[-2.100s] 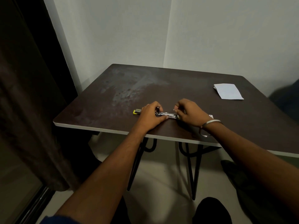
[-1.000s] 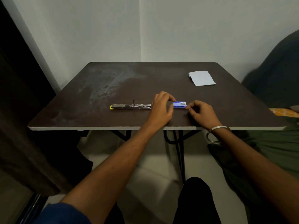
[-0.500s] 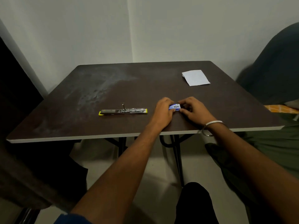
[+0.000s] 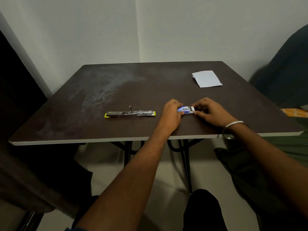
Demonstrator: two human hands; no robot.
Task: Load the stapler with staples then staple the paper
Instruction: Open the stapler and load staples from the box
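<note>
A small blue staple box [image 4: 185, 109] lies on the dark table [image 4: 150, 90] near its front edge. My left hand [image 4: 171, 114] grips the box's left end and my right hand [image 4: 210, 111] pinches its right end, where a white flap shows. The metal stapler [image 4: 130, 113] with yellow tips lies folded out flat to the left of my hands, untouched. A folded white paper [image 4: 206, 78] rests at the table's far right.
White walls meet in a corner behind the table. A dark curtain [image 4: 25, 147] hangs at the left. A dark shape [image 4: 286, 67] and green fabric sit at the right. The table's black legs [image 4: 185, 157] stand below the front edge.
Both hands left the opened stapler and went right to the staple box. The right hand now holds the box's right end, with a white flap showing. The view shifted.
</note>
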